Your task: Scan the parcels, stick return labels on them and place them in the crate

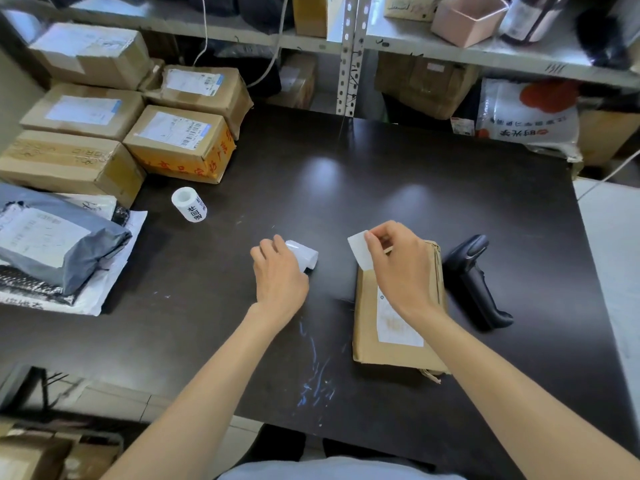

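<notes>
1. The parcel (365, 320), a flat brown box with a white slip (398, 327) on its top, lies on the dark table (433, 188).
2. The right hand (398, 268) is over the parcel's far end. Its thumb and fingers pinch a blank white label (358, 251) by one edge. The label sits at the parcel's far left corner, and I cannot tell whether it touches the card.
3. The left hand (278, 275) is left of the parcel and apart from the right hand. It rests on the table with its fingers curled round a white roll (306, 254).
4. A black scanner (476, 282) lies on its side just right of the parcel, handle towards the person.
5. A second roll (188, 204), printed in black, sits on the table further left of the parcel and beyond it.
6. Cardboard boxes (173, 143) with slips are stacked far left of the parcel, towards the back.
7. Grey mailers (52, 244) are piled far left of the parcel, level with it.
8. A metal shelf (349, 57) stands beyond the parcel, past the table's far edge, holding cartons.
</notes>
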Action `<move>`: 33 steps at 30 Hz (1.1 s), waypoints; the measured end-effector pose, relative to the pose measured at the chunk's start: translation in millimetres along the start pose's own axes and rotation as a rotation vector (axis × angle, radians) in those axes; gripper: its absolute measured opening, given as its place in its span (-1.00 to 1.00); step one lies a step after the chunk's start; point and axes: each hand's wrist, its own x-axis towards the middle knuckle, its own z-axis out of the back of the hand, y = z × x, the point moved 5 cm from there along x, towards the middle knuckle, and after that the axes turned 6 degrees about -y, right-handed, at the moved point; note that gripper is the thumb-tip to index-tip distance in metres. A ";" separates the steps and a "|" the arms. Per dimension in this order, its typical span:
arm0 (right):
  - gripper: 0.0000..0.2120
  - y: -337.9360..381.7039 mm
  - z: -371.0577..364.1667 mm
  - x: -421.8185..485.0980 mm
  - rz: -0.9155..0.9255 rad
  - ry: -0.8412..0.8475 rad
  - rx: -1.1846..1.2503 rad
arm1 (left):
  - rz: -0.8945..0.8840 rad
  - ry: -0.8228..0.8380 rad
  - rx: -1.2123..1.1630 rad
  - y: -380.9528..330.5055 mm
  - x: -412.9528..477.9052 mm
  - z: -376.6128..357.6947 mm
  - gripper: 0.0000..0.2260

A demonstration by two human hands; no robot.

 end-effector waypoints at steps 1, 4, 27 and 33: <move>-0.84 0.7 -2.1 -1.6 0.033 0.008 -0.015 | -0.002 -0.081 -0.081 -4.3 -3.5 5.7 -0.44; -0.83 5.5 -4.1 -9.0 0.199 -0.003 -0.115 | -0.062 -0.194 -0.487 -20.2 -15.3 21.8 -0.87; -0.77 -76.6 19.5 -34.0 -0.601 0.122 0.536 | 0.049 0.518 -1.062 -62.4 -31.0 -17.9 -0.84; -0.77 -105.3 37.1 -67.1 -0.526 0.037 0.218 | -0.243 0.361 -0.548 -94.8 -53.8 -33.8 -0.77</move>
